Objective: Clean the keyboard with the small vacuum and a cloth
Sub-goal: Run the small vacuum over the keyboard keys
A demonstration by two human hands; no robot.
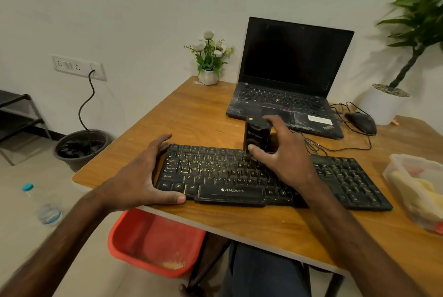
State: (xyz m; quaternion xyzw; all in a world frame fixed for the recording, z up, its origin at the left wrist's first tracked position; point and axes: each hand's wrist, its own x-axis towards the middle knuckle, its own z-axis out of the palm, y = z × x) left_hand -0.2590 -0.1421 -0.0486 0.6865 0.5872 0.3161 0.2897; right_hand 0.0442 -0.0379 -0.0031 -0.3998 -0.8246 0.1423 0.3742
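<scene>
**Head view.** The keyboard (215, 174) lies near the front edge of the worktop (196, 114), its long axis running left to right along that edge. The left hand (141, 174) is spread wide over the keyboard's left end. Its thumb is against the near edge and its fingers are at the far left corner, clamping the board in place. The right hand (285, 152) grips the small vacuum (256, 133), thumb on the near face and fingers over the top and far side. The vacuum stands upright with its lower end on the upper key rows, about mid-length of the keyboard.

The next stroke probably follows the long axis, either left toward the bracing hand or right toward the number pad. A clear container (417, 188) at the right edge holds something yellow. Whether it is the cloth cannot be told.
</scene>
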